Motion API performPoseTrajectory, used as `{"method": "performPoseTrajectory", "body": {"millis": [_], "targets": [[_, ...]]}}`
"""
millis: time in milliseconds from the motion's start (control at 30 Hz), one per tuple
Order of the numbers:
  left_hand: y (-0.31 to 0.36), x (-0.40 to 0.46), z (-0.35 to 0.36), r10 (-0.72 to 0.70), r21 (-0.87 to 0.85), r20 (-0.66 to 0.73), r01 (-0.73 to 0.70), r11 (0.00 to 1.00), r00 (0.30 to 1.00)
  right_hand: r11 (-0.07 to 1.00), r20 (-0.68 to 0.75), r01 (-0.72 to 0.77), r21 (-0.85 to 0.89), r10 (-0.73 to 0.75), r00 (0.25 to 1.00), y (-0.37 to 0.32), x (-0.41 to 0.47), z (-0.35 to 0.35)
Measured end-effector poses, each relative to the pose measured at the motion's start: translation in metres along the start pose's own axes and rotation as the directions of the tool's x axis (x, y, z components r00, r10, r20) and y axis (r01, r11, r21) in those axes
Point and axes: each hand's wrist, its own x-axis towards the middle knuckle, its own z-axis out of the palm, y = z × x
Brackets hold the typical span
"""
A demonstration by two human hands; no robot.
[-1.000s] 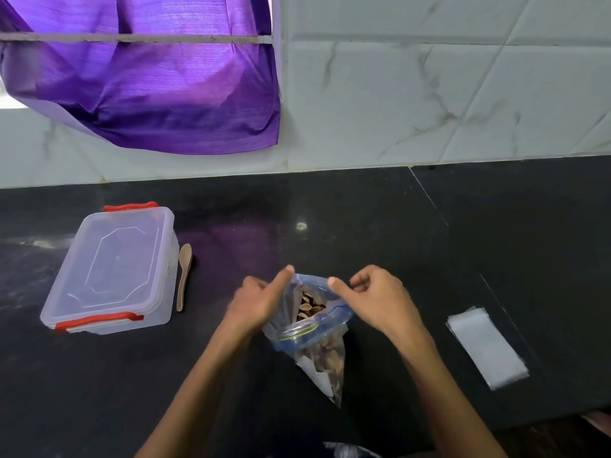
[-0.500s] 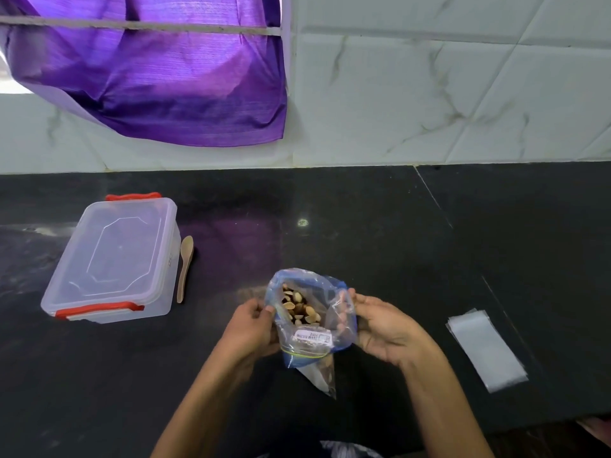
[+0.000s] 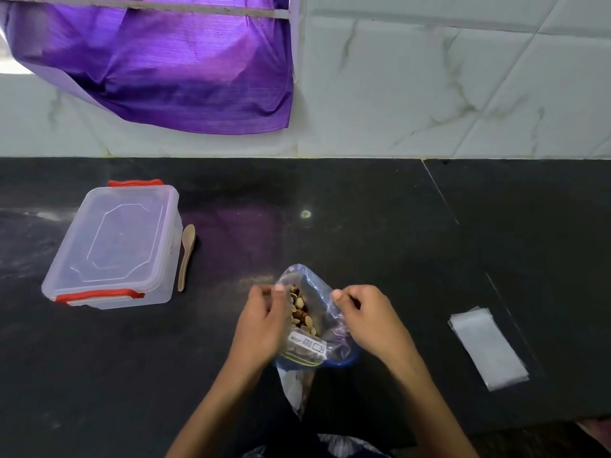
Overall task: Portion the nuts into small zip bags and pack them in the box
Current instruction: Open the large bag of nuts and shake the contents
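1. The large zip bag [image 3: 310, 312] stands open at the near centre of the dark desk [image 3: 380, 233], with its mouth facing up and toward the camera.
2. The nuts [image 3: 301, 314] are visible inside the large zip bag, through its open mouth.
3. A white printed label [image 3: 305, 343] lies on the near side of the bag, just above its blue zip strip.
4. The left hand [image 3: 261, 323] pinches the left edge of the bag mouth between thumb and curled fingers.
5. The right hand [image 3: 367, 320] pinches the right edge of the bag mouth in the same manner, with its fingers curled around the plastic.
6. The two hands hold the bag mouth spread apart, one on each side.
7. The box [image 3: 115, 244] sits on the left part of the desk, well apart from the bag. It is clear plastic, its lid is on, and red clips show at its near and far ends.
8. A wooden spoon [image 3: 186, 256] lies on the desk just beside the right wall of the box, bowl end pointing far.
9. A flat stack of small zip bags [image 3: 488, 347] lies on the right part of the desk, well apart from the right hand.
10. A purple cloth [image 3: 158, 64] hangs against the tiled wall [image 3: 446, 77] at the far left, above the desk.
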Motion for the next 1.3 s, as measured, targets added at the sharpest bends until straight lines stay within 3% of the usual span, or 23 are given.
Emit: {"method": "performPoseTrajectory", "body": {"millis": [33, 100, 167, 233, 267, 300, 367, 400, 433, 467, 500, 533, 600, 667, 733, 800, 867, 900, 967, 1033, 1067, 1233, 1300], "targets": [[0.000, 0.000, 0.001, 0.043, 0.036, -0.031, -0.042, 0.998, 0.999, 0.999, 0.009, -0.023, 0.044, 0.022, 1.000, -0.001, 0.001, 0.001], [0.000, 0.003, 0.004, 0.022, 0.008, -0.056, -0.022, 1.000, 0.998, 0.908, 0.086, -0.149, 0.391, 0.125, 0.988, -0.001, 0.008, 0.003], [0.000, 0.009, 0.004, -0.175, -0.250, 0.038, 0.179, 0.952, 0.984, 0.513, 0.345, -0.362, 0.778, 0.132, 0.929, 0.004, 0.018, 0.004], [0.008, 0.012, 0.002, -0.348, -0.502, 0.320, 0.469, 0.726, 0.881, 0.140, 0.543, -0.538, 0.831, 0.008, 0.840, 0.014, 0.027, 0.006], [0.010, 0.013, 0.001, -0.373, -0.542, 0.410, 0.551, 0.635, 0.832, 0.030, 0.554, -0.553, 0.832, -0.027, 0.832, 0.017, 0.030, 0.010], [0.010, 0.016, 0.003, -0.385, -0.541, 0.432, 0.576, 0.613, 0.816, 0.013, 0.560, -0.560, 0.829, -0.034, 0.828, 0.019, 0.034, 0.015], [0.012, 0.020, 0.008, -0.412, -0.525, 0.359, 0.546, 0.654, 0.838, 0.163, 0.484, -0.490, 0.856, 0.075, 0.872, 0.015, 0.034, 0.021], [0.011, 0.021, 0.010, -0.418, -0.500, 0.306, 0.518, 0.694, 0.855, 0.286, 0.403, -0.446, 0.848, 0.199, 0.894, 0.011, 0.030, 0.022], [0.010, 0.023, 0.013, -0.402, -0.444, 0.254, 0.476, 0.759, 0.880, 0.503, 0.286, -0.392, 0.770, 0.277, 0.917, 0.004, 0.023, 0.022], [0.009, 0.023, 0.016, -0.357, -0.379, 0.212, 0.413, 0.828, 0.910, 0.730, 0.109, -0.318, 0.606, 0.319, 0.941, 0.000, 0.015, 0.023], [0.006, 0.025, 0.019, -0.303, -0.317, 0.183, 0.348, 0.882, 0.935, 0.915, -0.096, -0.218, 0.339, 0.264, 0.960, -0.002, 0.006, 0.023], [0.005, 0.025, 0.020, -0.254, -0.262, 0.155, 0.288, 0.921, 0.955, 0.989, -0.226, -0.124, 0.083, 0.140, 0.964, -0.004, -0.004, 0.022], [0.007, 0.024, 0.020, -0.187, -0.221, 0.127, 0.211, 0.952, 0.974, 0.986, -0.266, -0.052, -0.157, 0.008, 0.964, -0.005, -0.013, 0.021], [0.011, 0.023, 0.020, -0.210, -0.255, 0.161, 0.246, 0.935, 0.964, 0.990, -0.208, -0.044, -0.135, 0.015, 0.978, 0.002, -0.005, 0.021], [0.014, 0.023, 0.022, -0.289, -0.347, 0.246, 0.362, 0.865, 0.925, 0.996, -0.131, -0.056, 0.067, 0.065, 0.989, 0.008, 0.007, 0.022], [0.016, 0.023, 0.021, -0.328, -0.426, 0.294, 0.430, 0.796, 0.898, 0.929, -0.034, -0.125, 0.350, 0.146, 0.989, 0.008, 0.014, 0.022], [0.012, 0.024, 0.020, -0.322, -0.405, 0.293, 0.422, 0.811, 0.900, 0.880, 0.007, -0.164, 0.446, 0.179, 0.984, 0.008, 0.013, 0.021], [0.008, 0.025, 0.019, -0.321, -0.354, 0.275, 0.406, 0.843, 0.906, 0.893, 0.004, -0.172, 0.416, 0.187, 0.982, 0.009, 0.010, 0.017], [0.001, 0.020, 0.012, -0.344, -0.214, 0.170, 0.375, 0.902, 0.924, 0.966, -0.073, -0.193, 0.172, 0.207, 0.976, 0.015, -0.002, 0.006], [-0.007, 0.008, 0.004, -0.421, -0.096, 0.057, 0.424, 0.901, 0.906, 0.965, -0.132, -0.238, -0.113, 0.223, 0.966, 0.020, -0.020, -0.004], [-0.011, 0.001, 0.002, -0.464, -0.063, 0.048, 0.466, 0.883, 0.885, 0.952, -0.110, -0.256, -0.171, 0.240, 0.965, 0.021, -0.027, -0.006], [-0.006, -0.018, 0.002, -0.604, -0.171, 0.348, 0.682, 0.711, 0.717, 0.964, 0.060, -0.265, 0.006, 0.264, 0.963, 0.012, -0.029, 0.008], [0.002, -0.016, 0.005, -0.616, -0.280, 0.362, 0.712, 0.644, 0.700, 0.969, 0.084, -0.236, 0.071, 0.230, 0.970, 0.008, -0.027, 0.011]]}}
